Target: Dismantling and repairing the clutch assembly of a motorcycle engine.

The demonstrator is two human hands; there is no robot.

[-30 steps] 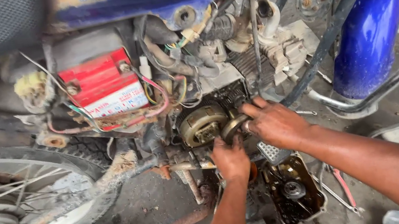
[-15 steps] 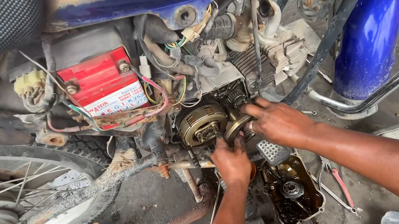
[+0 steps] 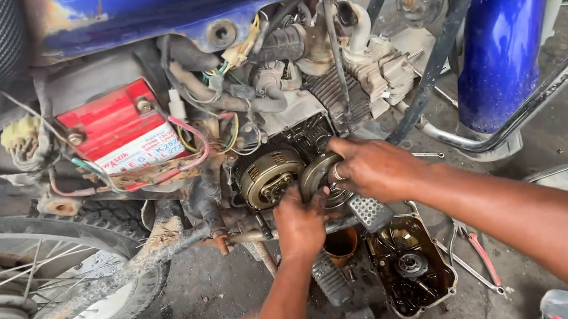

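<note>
Clearly both hands are at work on the opened engine of the blue motorcycle (image 3: 503,46), at a step I judge to be seating or freeing a round grey metal clutch part (image 3: 317,173). It sits low in the crankcase opening, just right of the brassy round clutch drum (image 3: 270,177). The right hand (image 3: 374,167) curls over it from the right, fingers closed round its rim. The left hand (image 3: 300,222) comes up from below, fingers bent and pressed against its underside, though whether it truly grips is hard to tell. The next move probably calls for a steady, square pull or push with both hands together.

Counted: two hands, one red box battery (image 3: 118,133) far left, one spoked wheel (image 3: 22,295), one removed dark engine cover (image 3: 411,265) lying on the ground nearby, and one red-handled pliers (image 3: 481,257) beside it.
</note>
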